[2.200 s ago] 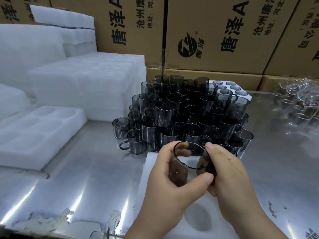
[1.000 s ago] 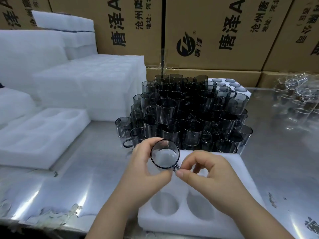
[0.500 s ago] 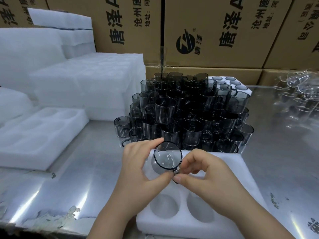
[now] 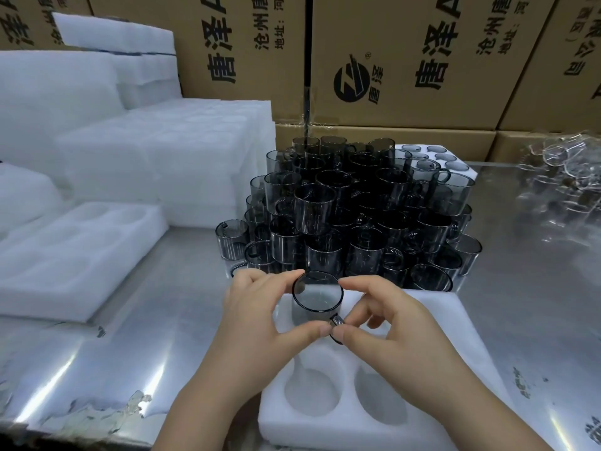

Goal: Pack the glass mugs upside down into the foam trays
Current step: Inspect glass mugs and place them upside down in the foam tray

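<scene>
A smoky grey glass mug is upside down, its flat base up, over the far-left pocket of the white foam tray in front of me. My left hand grips its body between thumb and fingers. My right hand pinches its handle at the near side and touches the base rim with the forefinger. How deep the mug sits in the pocket is hidden by my hands. Two near pockets of the tray show as hollow. A dense heap of the same grey mugs stands just beyond the tray.
Empty foam trays lie at the left, with tall foam stacks behind. A filled foam tray sits behind the heap. Clear glass mugs are at the far right. Cardboard boxes wall the back of the steel table.
The mug was turned from mouth-up to base-up and lowered from above the tray onto its far-left pocket. My right hand shifted from the body to the handle.
</scene>
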